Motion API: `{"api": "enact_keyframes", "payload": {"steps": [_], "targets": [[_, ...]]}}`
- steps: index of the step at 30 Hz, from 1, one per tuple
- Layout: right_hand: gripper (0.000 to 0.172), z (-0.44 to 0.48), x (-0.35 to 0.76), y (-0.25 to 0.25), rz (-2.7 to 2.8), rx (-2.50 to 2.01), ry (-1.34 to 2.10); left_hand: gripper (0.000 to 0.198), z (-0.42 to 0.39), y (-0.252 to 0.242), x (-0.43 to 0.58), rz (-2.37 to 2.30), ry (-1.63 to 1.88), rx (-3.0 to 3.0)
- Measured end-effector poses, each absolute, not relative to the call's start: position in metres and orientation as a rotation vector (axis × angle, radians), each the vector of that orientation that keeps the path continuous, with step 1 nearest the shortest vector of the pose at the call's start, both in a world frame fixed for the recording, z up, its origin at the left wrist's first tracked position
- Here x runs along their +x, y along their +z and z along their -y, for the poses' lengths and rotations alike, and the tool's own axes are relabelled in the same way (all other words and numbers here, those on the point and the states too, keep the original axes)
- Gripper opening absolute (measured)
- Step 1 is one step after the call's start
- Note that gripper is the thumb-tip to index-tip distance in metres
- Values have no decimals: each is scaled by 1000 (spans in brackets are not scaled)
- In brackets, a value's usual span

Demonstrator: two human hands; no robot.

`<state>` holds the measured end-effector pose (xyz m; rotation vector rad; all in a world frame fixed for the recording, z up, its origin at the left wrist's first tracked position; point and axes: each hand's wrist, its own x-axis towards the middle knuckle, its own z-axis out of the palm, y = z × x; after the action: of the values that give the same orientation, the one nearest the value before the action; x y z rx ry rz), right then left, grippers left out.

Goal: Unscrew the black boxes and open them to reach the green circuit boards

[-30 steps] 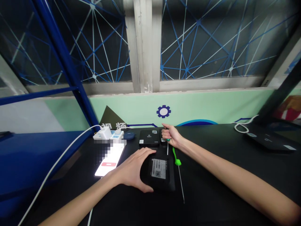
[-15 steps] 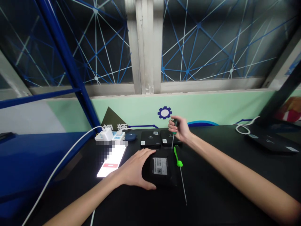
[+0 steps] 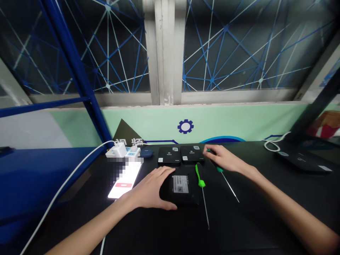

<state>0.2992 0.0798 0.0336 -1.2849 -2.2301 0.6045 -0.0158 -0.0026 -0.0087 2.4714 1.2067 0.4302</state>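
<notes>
My left hand (image 3: 156,187) grips the left side of a flat black box (image 3: 192,198), thumb along the near edge and fingers over the far one. A white printed label is on the box's upper face. To the right, my right hand (image 3: 221,157) is closed around the dark green handle of a screwdriver (image 3: 230,186); its metal shaft slants toward the near right, low over the table or on it. Between the box and that hand lies another screwdriver (image 3: 202,183), with a bright green and black handle, its shaft pointing toward me.
Two black boxes (image 3: 169,156) stand side by side behind. On the left are a lit phone (image 3: 127,180), a dark blue case (image 3: 146,153) and a power strip (image 3: 110,153) with a white charger. A larger black device (image 3: 302,163) lies far right on the black table (image 3: 239,230).
My right hand has moved right and down from above the box's far edge, turning the screwdriver from upright to slanted low. My left hand keeps its grip on the box.
</notes>
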Motion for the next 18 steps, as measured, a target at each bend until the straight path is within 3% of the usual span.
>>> {"api": "enact_keyframes", "payload": {"steps": [3, 8, 11, 18], "targets": [[16, -77, 303, 29, 2414, -1393, 501, 104, 3, -6, -17, -1208, 400, 2472], [14, -76, 300, 15, 2495, -1507, 437, 48, 1, -2, -16, -1261, 575, 2415], [13, -76, 297, 11, 2481, -1530, 414, 28, -4, -2, -15, -1446, 668, 2318], [13, -78, 295, 2, 2451, -1640, 387, 22, -14, -6, -20, -1436, 478, 2136]]}}
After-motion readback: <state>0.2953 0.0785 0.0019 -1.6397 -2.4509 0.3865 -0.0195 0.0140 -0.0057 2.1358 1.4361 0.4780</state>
